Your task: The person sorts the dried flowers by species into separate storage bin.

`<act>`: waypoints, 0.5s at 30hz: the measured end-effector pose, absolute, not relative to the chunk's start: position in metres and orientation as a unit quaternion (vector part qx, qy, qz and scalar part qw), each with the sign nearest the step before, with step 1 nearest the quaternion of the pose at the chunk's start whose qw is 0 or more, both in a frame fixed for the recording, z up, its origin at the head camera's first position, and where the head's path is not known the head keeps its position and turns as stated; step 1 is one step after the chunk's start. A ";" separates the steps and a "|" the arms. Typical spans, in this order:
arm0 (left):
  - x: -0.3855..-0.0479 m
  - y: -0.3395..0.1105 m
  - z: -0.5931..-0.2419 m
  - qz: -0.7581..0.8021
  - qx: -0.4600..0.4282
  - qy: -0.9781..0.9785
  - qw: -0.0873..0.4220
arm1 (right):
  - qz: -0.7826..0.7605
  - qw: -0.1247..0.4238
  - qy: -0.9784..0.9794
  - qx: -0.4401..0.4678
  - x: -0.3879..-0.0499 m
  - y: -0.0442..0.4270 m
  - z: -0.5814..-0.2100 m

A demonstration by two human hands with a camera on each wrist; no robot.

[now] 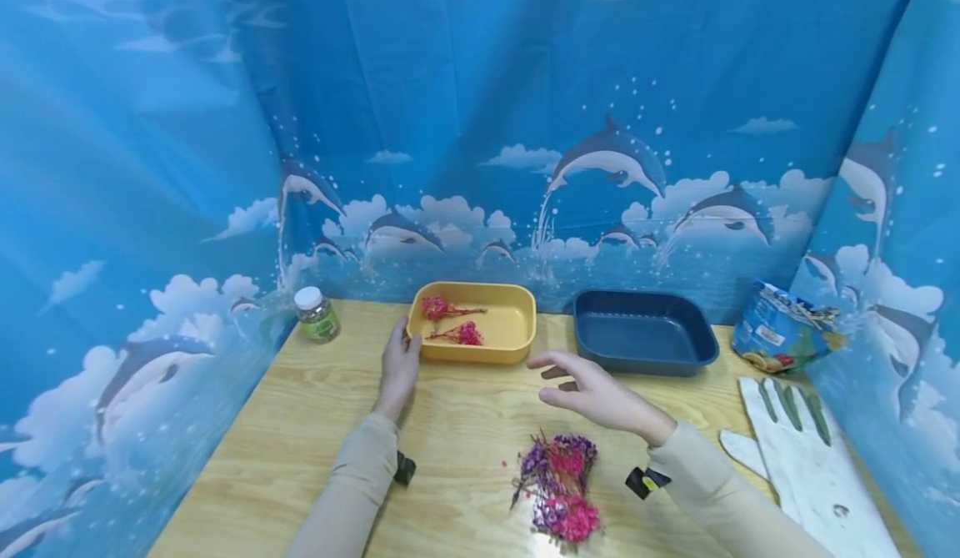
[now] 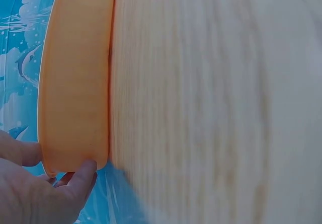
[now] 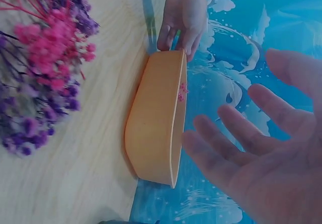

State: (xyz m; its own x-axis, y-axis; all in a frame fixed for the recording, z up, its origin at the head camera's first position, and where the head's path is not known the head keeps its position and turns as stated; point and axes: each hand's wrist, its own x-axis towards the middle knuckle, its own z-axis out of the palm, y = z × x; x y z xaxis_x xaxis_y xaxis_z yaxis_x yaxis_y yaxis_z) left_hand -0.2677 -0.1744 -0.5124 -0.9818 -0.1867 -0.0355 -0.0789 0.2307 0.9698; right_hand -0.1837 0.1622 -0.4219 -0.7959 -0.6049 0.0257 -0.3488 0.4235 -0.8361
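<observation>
The left hand (image 1: pixel 399 368) is at the left end of the yellow tray (image 1: pixel 517 355); in the left wrist view its thumb and fingers (image 2: pixel 83 176) grip the tray's end wall. Two sprigs of pink dried flowers (image 1: pixel 468 334) lie inside the tray. The right hand (image 1: pixel 592 391) hovers over the table between the tray and a loose bunch of pink and purple dried flowers (image 1: pixel 564 462), holding nothing. Its fingers are spread and slightly bent in the right wrist view, apart from the tray (image 3: pixel 153 118).
A dark blue tray (image 1: pixel 645 368) stands right of the yellow one. Farther right are a blue snack bag (image 1: pixel 772 333) and white gloves (image 1: pixel 810 475). A small jar with a white lid (image 1: pixel 317 316) stands at the back left. A dolphin-print curtain (image 1: pixel 480 124) hangs behind.
</observation>
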 end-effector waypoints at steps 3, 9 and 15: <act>-0.268 -0.175 -0.512 -0.613 0.085 -0.784 0.048 | -0.454 0.150 0.828 -0.294 -0.176 0.167 -0.425; -0.268 -0.174 -0.513 -0.609 0.083 -0.787 0.052 | -0.436 0.154 0.829 -0.314 -0.162 0.174 -0.432; -0.268 -0.173 -0.514 -0.610 0.086 -0.786 0.055 | -0.396 0.170 0.824 -0.366 -0.149 0.182 -0.443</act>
